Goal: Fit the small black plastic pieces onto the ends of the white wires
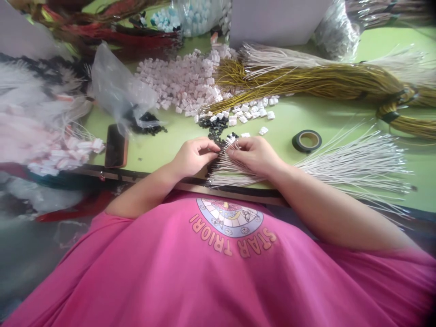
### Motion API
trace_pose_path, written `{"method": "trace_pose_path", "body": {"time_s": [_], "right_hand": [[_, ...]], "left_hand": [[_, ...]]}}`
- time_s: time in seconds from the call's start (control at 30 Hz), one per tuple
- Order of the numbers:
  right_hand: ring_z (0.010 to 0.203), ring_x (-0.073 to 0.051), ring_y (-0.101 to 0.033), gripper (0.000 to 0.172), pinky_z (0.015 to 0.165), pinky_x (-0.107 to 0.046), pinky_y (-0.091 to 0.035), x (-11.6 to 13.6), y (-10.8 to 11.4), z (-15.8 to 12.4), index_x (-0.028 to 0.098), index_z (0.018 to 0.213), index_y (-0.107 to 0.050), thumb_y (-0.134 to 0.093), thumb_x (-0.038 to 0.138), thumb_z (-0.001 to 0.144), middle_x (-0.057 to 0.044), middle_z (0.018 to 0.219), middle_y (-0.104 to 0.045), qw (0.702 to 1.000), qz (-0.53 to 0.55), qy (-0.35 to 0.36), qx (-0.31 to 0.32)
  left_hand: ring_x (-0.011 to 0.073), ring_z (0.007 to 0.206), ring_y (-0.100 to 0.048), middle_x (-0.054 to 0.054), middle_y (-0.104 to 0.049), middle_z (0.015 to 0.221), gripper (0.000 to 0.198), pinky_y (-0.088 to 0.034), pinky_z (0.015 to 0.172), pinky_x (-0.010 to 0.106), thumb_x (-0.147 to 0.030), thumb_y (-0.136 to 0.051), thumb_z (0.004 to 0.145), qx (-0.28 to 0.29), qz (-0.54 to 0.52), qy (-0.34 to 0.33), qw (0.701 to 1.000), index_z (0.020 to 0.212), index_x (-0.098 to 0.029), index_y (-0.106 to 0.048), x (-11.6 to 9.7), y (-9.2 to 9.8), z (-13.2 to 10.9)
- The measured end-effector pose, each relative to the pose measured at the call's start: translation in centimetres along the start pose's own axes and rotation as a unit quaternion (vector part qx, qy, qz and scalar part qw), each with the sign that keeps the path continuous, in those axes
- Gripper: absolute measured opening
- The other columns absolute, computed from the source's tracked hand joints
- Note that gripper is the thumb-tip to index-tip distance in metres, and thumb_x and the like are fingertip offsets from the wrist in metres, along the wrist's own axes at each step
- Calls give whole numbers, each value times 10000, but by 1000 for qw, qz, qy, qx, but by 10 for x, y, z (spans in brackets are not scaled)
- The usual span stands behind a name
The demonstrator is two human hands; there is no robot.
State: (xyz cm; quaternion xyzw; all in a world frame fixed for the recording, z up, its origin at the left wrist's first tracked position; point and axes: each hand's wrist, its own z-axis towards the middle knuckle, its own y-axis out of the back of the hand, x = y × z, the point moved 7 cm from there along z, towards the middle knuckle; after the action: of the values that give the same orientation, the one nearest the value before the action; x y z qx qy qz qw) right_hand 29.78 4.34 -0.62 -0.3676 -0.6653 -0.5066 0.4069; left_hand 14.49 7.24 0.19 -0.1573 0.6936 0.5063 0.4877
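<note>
A fanned bundle of white wires (361,165) lies across the front of the table, its left ends spreading under my right hand (257,155). The thumb and fingers of that hand are closed on white wires near their tips. Just to the left, my left hand (194,156) has its thumb and forefinger drawn together in a pinch; anything between them is too small to make out. Small black connector pieces (216,129) are strewn between and behind both hands. A few white plastic connector housings (263,131) lie just beyond my right hand.
Behind the hands spreads a heap of white housings (184,79), with a clear plastic bag (116,88) to its left. Yellow-and-black wires (323,81) lie at the back right. A black tape roll (307,141) sits right; a phone (116,146) lies left near the table edge.
</note>
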Motion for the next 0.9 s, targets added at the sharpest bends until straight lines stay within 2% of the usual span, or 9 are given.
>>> {"method": "trace_pose_path", "body": {"time_s": [0.07,0.2,0.27,0.37,0.57,0.73,0.9], "right_hand": [[655,-130,-546,211,633,-256,-420,-3,2,0,121,759,-690,-585,292,693,-35,707,-648,999,34,-19,-5],[618,-123,-551,221,621,-262,-428,-5,-1,0,123,785,-703,-610,283,665,-40,703,-662,995,78,-55,20],[596,-116,-539,231,601,-259,-419,-6,-2,-1,123,798,-705,-612,283,660,-35,686,-654,994,84,-64,19],[577,-107,-519,226,582,-257,-404,-5,-3,-1,113,786,-692,-597,280,666,-28,654,-627,995,81,-57,20],[534,-91,-473,155,545,-243,-367,-2,-2,-1,124,676,-624,-564,267,677,4,565,-548,998,58,-25,26],[545,-89,-472,141,562,-241,-372,0,-2,-1,130,654,-612,-560,261,674,6,569,-544,998,56,-16,29],[533,-87,-469,128,550,-240,-366,-3,-4,0,133,662,-608,-551,247,671,11,564,-534,997,66,-24,36]], "left_hand": [[141,815,-605,32,-666,926,168,-490,791,286,-221,-614,758,12,95,9,995,908,-188,-680,2,16,2],[164,820,-584,56,-654,982,197,-466,796,321,-214,-555,798,-13,258,48,965,956,-173,-665,13,45,9],[181,861,-582,62,-644,1005,218,-457,808,330,-256,-544,814,13,286,47,957,980,-173,-658,19,43,14],[191,894,-577,55,-631,1009,243,-446,829,334,-318,-522,831,47,301,28,952,981,-183,-658,24,29,21],[185,848,-569,47,-620,931,206,-442,784,318,-299,-493,825,39,301,12,953,881,-184,-654,23,15,29],[180,816,-560,46,-604,896,182,-440,760,309,-283,-491,812,36,313,13,949,838,-180,-639,23,20,26],[184,904,-563,54,-607,988,253,-436,822,305,-275,-440,847,31,305,17,952,958,-185,-649,26,26,23]]}}
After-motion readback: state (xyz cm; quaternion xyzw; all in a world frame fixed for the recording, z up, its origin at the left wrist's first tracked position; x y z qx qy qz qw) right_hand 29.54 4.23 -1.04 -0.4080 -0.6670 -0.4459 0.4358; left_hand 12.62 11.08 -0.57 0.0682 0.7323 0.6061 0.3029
